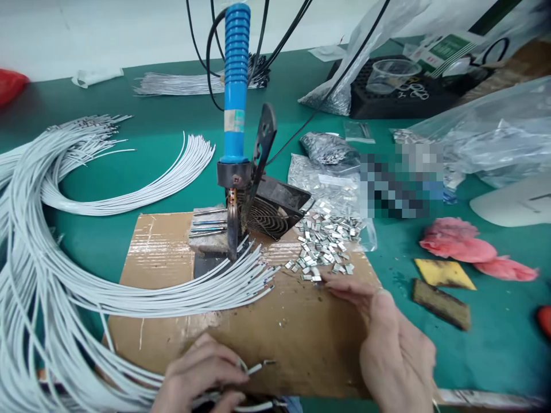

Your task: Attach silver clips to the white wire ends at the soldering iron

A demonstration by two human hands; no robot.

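Observation:
My left hand (202, 376) is closed at the near edge of the cardboard sheet (301, 327), pinching a white wire (257, 367) whose stripped tip points right. My right hand (387, 338) lies over the cardboard with fingers stretched toward a heap of small metal clips (325, 246); its fingertips touch the nearest clips. A big bundle of white wires (51, 275) curves in from the left, its ends fanned on the cardboard. A blue-handled soldering iron (236, 86) stands upright in a holder just behind them.
A small black fan (275, 212) sits behind the iron. Plastic bags (495, 137) of parts lie at the right and back. Pink cloth pieces (460, 246), a yellow sponge (443, 274) and a brown one (441, 304) rest on the green table (150, 132).

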